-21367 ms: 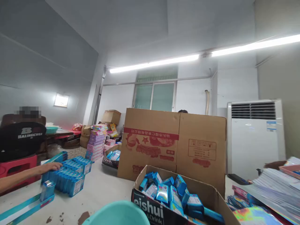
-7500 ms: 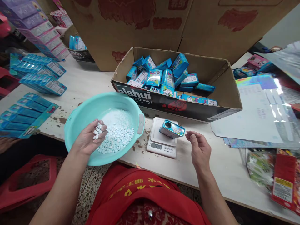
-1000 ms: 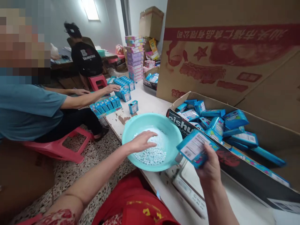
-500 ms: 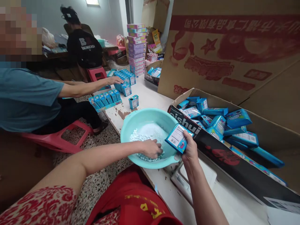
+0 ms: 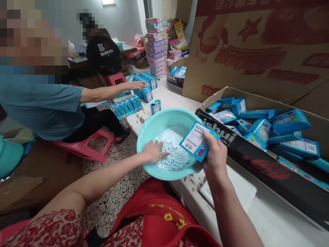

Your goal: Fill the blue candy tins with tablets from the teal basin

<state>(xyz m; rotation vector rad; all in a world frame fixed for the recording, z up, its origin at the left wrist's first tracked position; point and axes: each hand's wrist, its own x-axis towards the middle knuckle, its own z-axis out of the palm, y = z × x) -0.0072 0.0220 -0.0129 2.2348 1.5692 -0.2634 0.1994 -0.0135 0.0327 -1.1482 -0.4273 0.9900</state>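
Observation:
A turquoise basin [image 5: 145,137] holds a heap of small pale tablets [image 5: 172,161] and white powder. My left hand [image 5: 153,152] lies over the left side of the tablets, palm down with its fingers spread, and I see nothing gripped in it. Above the basin's right side, my right hand [image 5: 215,152] grips a blue packet [image 5: 196,141], its printed white label facing up. The packet is tilted and covers part of the basin. One blue box [image 5: 155,107] stands upright on the table just beyond the basin.
On the right, a long open carton [image 5: 246,164] is piled with blue packets. A white scale [image 5: 241,192] sits behind my right wrist. At the left, a seated person's hand [image 5: 138,85] touches rows of blue boxes. Pastel boxes [image 5: 157,48] are stacked at the back.
My left hand has moved left across the basin, and its fingers have spread out. My right hand still holds the blue packet. The whole view has shifted somewhat.

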